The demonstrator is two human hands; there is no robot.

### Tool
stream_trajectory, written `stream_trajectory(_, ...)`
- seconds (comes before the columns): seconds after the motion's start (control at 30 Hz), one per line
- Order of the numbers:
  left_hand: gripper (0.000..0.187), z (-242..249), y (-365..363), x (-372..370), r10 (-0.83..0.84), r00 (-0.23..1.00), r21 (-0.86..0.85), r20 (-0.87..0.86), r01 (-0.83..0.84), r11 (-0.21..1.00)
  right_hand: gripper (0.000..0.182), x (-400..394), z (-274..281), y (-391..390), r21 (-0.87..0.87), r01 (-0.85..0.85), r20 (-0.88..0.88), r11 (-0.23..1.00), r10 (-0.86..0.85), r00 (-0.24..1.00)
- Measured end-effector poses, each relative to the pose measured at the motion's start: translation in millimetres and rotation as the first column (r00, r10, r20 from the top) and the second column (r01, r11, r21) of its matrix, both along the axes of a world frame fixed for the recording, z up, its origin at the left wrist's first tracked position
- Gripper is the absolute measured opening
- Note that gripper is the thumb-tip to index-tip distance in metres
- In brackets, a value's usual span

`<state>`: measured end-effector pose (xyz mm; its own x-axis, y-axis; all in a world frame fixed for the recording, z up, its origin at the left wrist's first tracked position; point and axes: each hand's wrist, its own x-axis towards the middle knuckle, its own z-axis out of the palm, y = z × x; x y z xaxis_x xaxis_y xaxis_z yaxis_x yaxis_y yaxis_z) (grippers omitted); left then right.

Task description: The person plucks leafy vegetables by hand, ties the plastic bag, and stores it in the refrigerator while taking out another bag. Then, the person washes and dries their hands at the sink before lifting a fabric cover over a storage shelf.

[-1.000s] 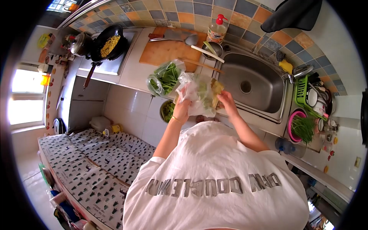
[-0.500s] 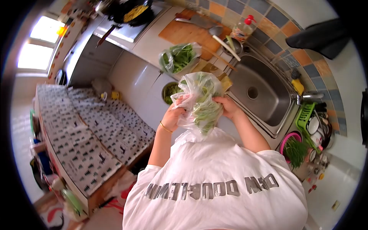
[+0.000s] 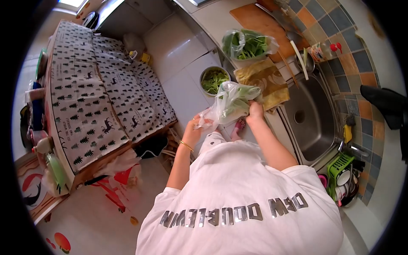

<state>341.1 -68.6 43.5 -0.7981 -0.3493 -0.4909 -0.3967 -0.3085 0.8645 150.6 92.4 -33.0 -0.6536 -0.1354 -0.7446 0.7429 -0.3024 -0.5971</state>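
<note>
A clear plastic bag (image 3: 233, 101) with green leafy vegetables inside hangs in front of my white shirt. My left hand (image 3: 194, 130), with a gold bracelet at the wrist, is closed on the bag's gathered, loose end. At the fuller end, my right hand (image 3: 255, 112) grips the bag's side; part of its fingers is hidden. Just beyond the bag, a round bin (image 3: 214, 80) with green leaves in it stands on the floor. Another open bag of greens (image 3: 250, 46) rests on the counter, near a yellowish cloth (image 3: 268, 81).
On the right is a steel sink (image 3: 312, 123), with a green rack (image 3: 340, 166) of dishes beside it. A wooden cutting board (image 3: 255, 21), a ladle and a red-capped bottle (image 3: 324, 52) are at the back. A cloth-covered table (image 3: 93, 97) stands left.
My view has turned toward the left and down, so the stove has left the frame. The bag is lower and tilted sideways, its loose end drawn left in my left hand.
</note>
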Motion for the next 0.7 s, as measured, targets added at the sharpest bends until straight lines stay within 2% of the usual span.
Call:
stream_trajectory(0.07, 0.025, -3, 1, 1, 0.107, 0.983, 0.112, 0.146, -0.124, 0.986, 0.027, 13, 25, -31, 0.282, -0.013, -0.268, 0.959, 0.092, 0.959)
stream_trajectory(0.1, 0.026, -6, 0, 0, 0.163, 0.975, 0.212, 0.153, -0.194, 0.958, 0.03, 16, 28, -40, 0.449, -0.098, -0.491, 0.888, 0.337, 0.803)
stream_trajectory(0.13, 0.029, -8, -4, -2, 0.213, 0.963, 0.311, 0.165, -0.256, 0.915, 0.036, 21, 31, -48, 0.527, -0.134, -0.59, 0.839, 0.475, 0.652)
stream_trajectory(0.2, 0.036, -14, -18, -7, 0.302, 0.931, 0.493, 0.206, -0.365, 0.79, 0.049, 34, 42, -69, 0.681, -0.142, -0.672, 0.719, 0.69, 0.268)
stream_trajectory(0.23, 0.043, -23, -28, -10, 0.335, 0.918, 0.621, 0.212, -0.391, 0.679, 0.051, 41, 36, -77, 0.725, -0.177, -0.641, 0.666, 0.746, 0.18)
stream_trajectory(0.3, 0.042, -28, -60, -15, 0.263, 0.95, 0.768, 0.17, -0.295, 0.568, 0.057, 58, 21, -98, 0.802, -0.238, -0.564, 0.548, 0.825, 0.001)
stream_trajectory(0.33, 0.041, -32, -73, -19, 0.229, 0.963, 0.832, 0.141, -0.241, 0.5, 0.057, 64, 16, -107, 0.821, -0.266, -0.532, 0.505, 0.846, -0.036)
stream_trajectory(0.4, 0.041, -49, -90, -22, 0.252, 0.942, 0.743, 0.22, -0.33, 0.582, 0.06, 75, 7, -129, 0.851, -0.323, -0.468, 0.415, 0.877, -0.107)
stream_trajectory(0.43, 0.041, -63, -96, -28, 0.263, 0.931, 0.696, 0.252, -0.363, 0.62, 0.063, 76, -1, -139, 0.842, -0.343, -0.471, 0.417, 0.878, -0.088)
stream_trajectory(0.5, 0.038, -93, -117, -34, 0.288, 0.891, 0.668, 0.351, -0.454, 0.59, 0.071, 81, -19, -158, 0.818, -0.391, -0.472, 0.422, 0.881, -0.038)
stream_trajectory(0.57, 0.034, -131, -129, -44, 0.331, 0.819, 0.625, 0.469, -0.573, 0.53, 0.078, 75, -42, -169, 0.738, -0.508, -0.485, 0.444, 0.873, 0.059)
stream_trajectory(0.6, 0.032, -152, -134, -41, 0.318, 0.814, 0.583, 0.486, -0.573, 0.576, 0.082, 75, -52, -174, 0.686, -0.565, -0.485, 0.458, 0.867, 0.115)
stream_trajectory(0.63, 0.031, -175, -139, -43, 0.305, 0.814, 0.547, 0.493, -0.563, 0.62, 0.079, 68, -60, -178, 0.66, -0.619, -0.434, 0.426, 0.888, 0.148)
stream_trajectory(0.7, 0.028, -218, -146, -51, 0.288, 0.812, 0.495, 0.508, -0.549, 0.674, 0.077, 59, -84, -180, 0.757, -0.55, -0.36, 0.354, 0.927, 0.101)
